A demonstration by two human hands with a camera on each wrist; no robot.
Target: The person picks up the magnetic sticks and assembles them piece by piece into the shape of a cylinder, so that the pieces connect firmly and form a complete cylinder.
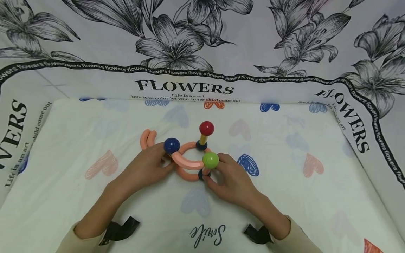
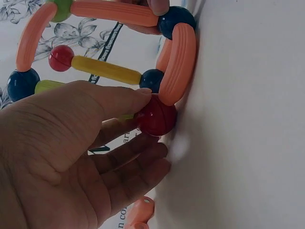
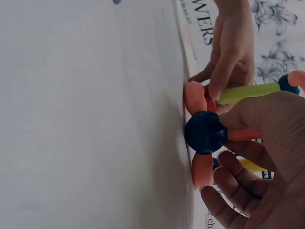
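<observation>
A ball-and-stick toy frame stands on the cloth, its base a ring of curved orange sticks. Low on the ring, my left hand holds a red ball between thumb and fingers. Across from it, my right hand pinches a dark blue ball at the base. A yellow-green stick rises to a blue ball, and an orange stick to a green ball. One curved orange stick bridges these two upper balls. At the back, a yellow stick carries a red ball.
Two loose curved orange sticks lie beyond my left hand. The light cloth has printed hearts, with a flower-patterned border behind. Black straps hang at both wrists.
</observation>
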